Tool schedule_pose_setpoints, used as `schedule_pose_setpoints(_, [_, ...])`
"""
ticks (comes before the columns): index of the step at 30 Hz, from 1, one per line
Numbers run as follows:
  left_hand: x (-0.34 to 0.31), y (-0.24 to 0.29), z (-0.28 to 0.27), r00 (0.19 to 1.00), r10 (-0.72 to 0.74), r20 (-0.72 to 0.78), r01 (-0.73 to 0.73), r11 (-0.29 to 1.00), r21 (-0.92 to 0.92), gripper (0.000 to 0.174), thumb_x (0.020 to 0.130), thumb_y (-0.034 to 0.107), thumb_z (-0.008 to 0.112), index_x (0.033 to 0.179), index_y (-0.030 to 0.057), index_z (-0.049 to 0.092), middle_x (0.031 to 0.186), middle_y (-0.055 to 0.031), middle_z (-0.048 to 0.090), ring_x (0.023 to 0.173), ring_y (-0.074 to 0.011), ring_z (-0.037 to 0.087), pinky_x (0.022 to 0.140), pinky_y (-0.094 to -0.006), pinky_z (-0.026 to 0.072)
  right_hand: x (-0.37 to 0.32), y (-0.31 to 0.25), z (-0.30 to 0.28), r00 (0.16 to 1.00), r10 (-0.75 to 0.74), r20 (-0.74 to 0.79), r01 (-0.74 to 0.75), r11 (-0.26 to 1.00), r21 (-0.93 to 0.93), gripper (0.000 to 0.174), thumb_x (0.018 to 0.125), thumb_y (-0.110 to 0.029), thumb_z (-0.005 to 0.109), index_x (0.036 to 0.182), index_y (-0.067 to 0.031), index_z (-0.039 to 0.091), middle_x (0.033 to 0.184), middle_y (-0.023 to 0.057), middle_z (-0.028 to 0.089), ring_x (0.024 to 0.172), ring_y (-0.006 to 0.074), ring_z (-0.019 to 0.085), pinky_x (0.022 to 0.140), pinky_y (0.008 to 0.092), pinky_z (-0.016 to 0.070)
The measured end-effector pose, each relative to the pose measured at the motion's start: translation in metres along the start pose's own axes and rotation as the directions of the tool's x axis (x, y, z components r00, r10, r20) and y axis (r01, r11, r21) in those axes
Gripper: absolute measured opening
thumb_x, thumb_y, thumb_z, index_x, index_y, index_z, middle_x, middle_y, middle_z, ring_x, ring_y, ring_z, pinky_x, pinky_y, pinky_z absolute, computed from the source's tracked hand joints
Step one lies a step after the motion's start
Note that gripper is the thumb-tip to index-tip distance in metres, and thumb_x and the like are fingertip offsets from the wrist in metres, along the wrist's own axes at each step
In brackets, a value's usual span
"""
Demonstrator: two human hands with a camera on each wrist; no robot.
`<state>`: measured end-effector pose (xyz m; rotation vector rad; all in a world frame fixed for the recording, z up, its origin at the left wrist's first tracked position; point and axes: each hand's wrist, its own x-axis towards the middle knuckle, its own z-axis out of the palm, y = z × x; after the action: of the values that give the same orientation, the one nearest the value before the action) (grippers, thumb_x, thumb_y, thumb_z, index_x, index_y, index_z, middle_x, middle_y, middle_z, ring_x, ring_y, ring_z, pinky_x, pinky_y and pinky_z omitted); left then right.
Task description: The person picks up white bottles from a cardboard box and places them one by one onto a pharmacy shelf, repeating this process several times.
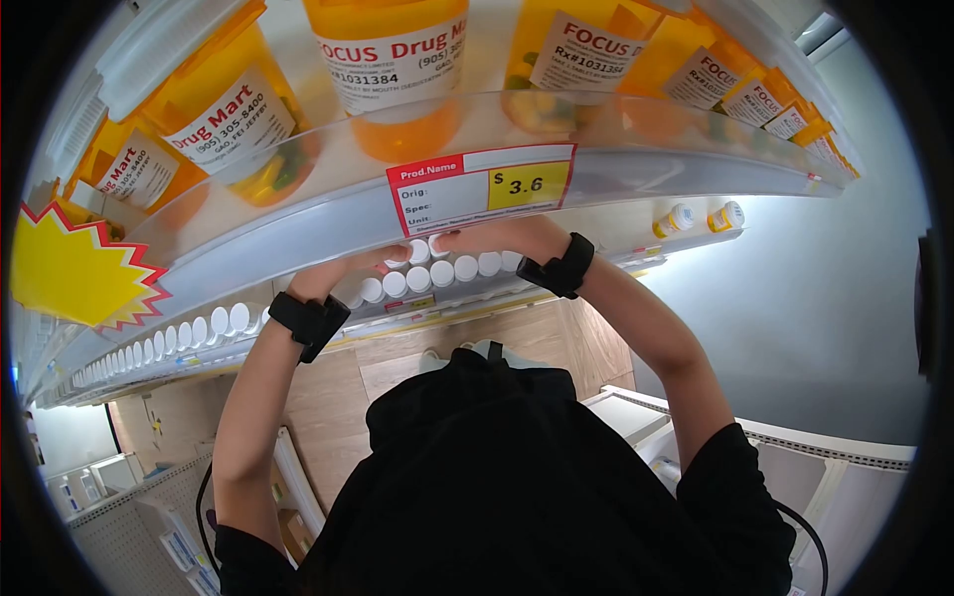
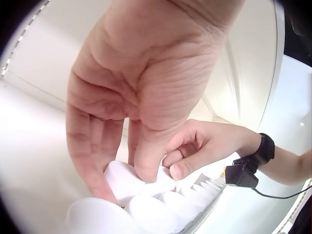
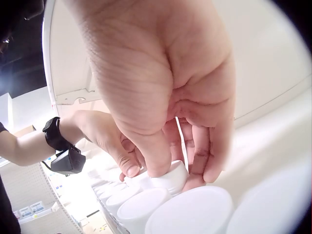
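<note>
White-capped bottles (image 1: 395,284) stand in a row along the lower shelf's front edge. Behind that row, the left hand (image 2: 141,83) pinches a white cap (image 2: 122,178) between thumb and fingers in the left wrist view. The right hand (image 3: 165,83) grips a neighbouring white cap (image 3: 171,178), its thumb on the near side and its fingers behind. Both hands are side by side, reaching under the upper shelf in the head view. Front-row caps (image 3: 192,212) lie just below the right hand. The bottle bodies are mostly hidden.
Above the hands, the upper shelf's clear front lip (image 1: 328,204) carries a price tag (image 1: 482,189) and a yellow starburst sign (image 1: 79,266). Large orange bottles (image 1: 393,74) stand on that shelf. Two small orange bottles (image 1: 676,221) lie at the lower shelf's right end.
</note>
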<state>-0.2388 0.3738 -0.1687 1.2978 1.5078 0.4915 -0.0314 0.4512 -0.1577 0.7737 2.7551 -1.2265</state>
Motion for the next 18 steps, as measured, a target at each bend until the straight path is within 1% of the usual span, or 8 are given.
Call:
schedule_pose_setpoints(6, [-0.001, -0.006, -0.002, 0.999, 0.042, 0.000, -0.042, 0.999, -0.033, 0.027, 0.076, 0.010, 0.068, 0.101, 0.0022, 0.061, 0.096, -0.0056, 0.062, 0.079, -0.0133, 0.059, 0.061, -0.0246, 0.0542, 0.001, -0.001, 0.003, 1.000, -0.001, -0.021, 0.002, 0.999, 0.033, 0.025, 0.085, -0.027, 0.051, 0.100, -0.0085, 0.058, 0.092, 0.0083, 0.062, 0.085, 0.0207, 0.058, 0.074, 0.0321, 0.0438])
schedule_pose_setpoints(8, [0.001, -0.010, -0.003, 0.999, 0.043, -0.003, -0.043, 0.999, -0.028, 0.027, 0.076, 0.011, 0.068, 0.101, 0.0020, 0.061, 0.095, -0.0061, 0.063, 0.079, -0.0137, 0.060, 0.061, -0.0248, 0.0542, 0.003, -0.002, 0.003, 0.999, 0.023, 0.038, -0.025, 0.999, 0.030, 0.026, 0.085, -0.028, 0.053, 0.102, -0.0090, 0.058, 0.093, 0.0088, 0.063, 0.085, 0.0215, 0.059, 0.074, 0.0326, 0.0443])
schedule_pose_setpoints(10, [0.004, -0.009, -0.003, 0.999, -0.004, 0.047, 0.000, 0.995, 0.096, 0.028, 0.078, 0.012, 0.067, 0.103, 0.0020, 0.061, 0.094, -0.0066, 0.063, 0.077, -0.0143, 0.060, 0.061, -0.0248, 0.0535, 0.003, -0.001, 0.003, 0.999, 0.002, 0.045, -0.004, 1.000, 0.031, 0.027, 0.085, -0.028, 0.053, 0.103, -0.0091, 0.058, 0.094, 0.0089, 0.063, 0.087, 0.0219, 0.059, 0.075, 0.0327, 0.0444])
schedule_pose_setpoints(13, [-0.001, -0.005, -0.001, 0.996, -0.065, 0.059, 0.059, 0.994, 0.097, 0.029, 0.080, 0.016, 0.066, 0.105, 0.0023, 0.060, 0.095, -0.0071, 0.063, 0.075, -0.0149, 0.060, 0.060, -0.0250, 0.0525, 0.002, -0.003, 0.001, 0.998, -0.018, 0.065, 0.016, 1.000, 0.027, 0.029, 0.085, -0.030, 0.052, 0.105, -0.0094, 0.058, 0.096, 0.0093, 0.063, 0.089, 0.0223, 0.059, 0.076, 0.0327, 0.0443])
schedule_pose_setpoints(15, [-0.006, 0.001, 0.001, 0.997, -0.059, 0.048, 0.055, 0.995, 0.078, 0.029, 0.080, 0.018, 0.066, 0.105, 0.0032, 0.061, 0.094, -0.0074, 0.063, 0.074, -0.0151, 0.060, 0.060, -0.0247, 0.0521, -0.001, -0.007, -0.002, 0.997, -0.017, 0.077, 0.015, 1.000, 0.021, 0.030, 0.086, -0.030, 0.052, 0.107, -0.0096, 0.057, 0.097, 0.0096, 0.063, 0.090, 0.0224, 0.059, 0.077, 0.0325, 0.0441])
schedule_pose_setpoints(16, [-0.008, 0.002, 0.001, 0.998, -0.053, 0.037, 0.051, 0.997, 0.058, 0.029, 0.081, 0.020, 0.065, 0.105, 0.0041, 0.061, 0.094, -0.0077, 0.064, 0.074, -0.0153, 0.061, 0.060, -0.0245, 0.0516, -0.005, -0.008, -0.005, 0.998, 0.006, 0.059, -0.009, 0.998, 0.060, 0.032, 0.086, -0.031, 0.052, 0.109, -0.0091, 0.056, 0.099, 0.0101, 0.062, 0.092, 0.0232, 0.058, 0.079, 0.0327, 0.0440])
schedule_pose_setpoints(17, [-0.001, -0.014, -0.001, 0.998, -0.053, 0.036, 0.051, 0.997, 0.057, 0.029, 0.081, 0.020, 0.065, 0.105, 0.0041, 0.061, 0.094, -0.0077, 0.064, 0.074, -0.0153, 0.061, 0.060, -0.0245, 0.0516, -0.010, -0.010, -0.008, 0.999, 0.028, 0.041, -0.032, 0.995, 0.099, 0.035, 0.086, -0.032, 0.052, 0.111, -0.0086, 0.055, 0.101, 0.0106, 0.062, 0.094, 0.0240, 0.058, 0.080, 0.0330, 0.0439])
schedule_pose_setpoints(18, [0.011, -0.043, -0.004, 0.993, 0.116, -0.027, -0.111, 0.983, 0.143, 0.031, 0.081, 0.021, 0.065, 0.107, 0.0048, 0.060, 0.094, -0.0082, 0.064, 0.075, -0.0163, 0.061, 0.062, -0.0260, 0.0512, -0.020, -0.009, -0.011, 0.999, 0.028, 0.042, -0.032, 0.995, 0.098, 0.035, 0.086, -0.032, 0.052, 0.111, -0.0086, 0.055, 0.101, 0.0106, 0.062, 0.094, 0.0240, 0.058, 0.080, 0.0330, 0.0439])
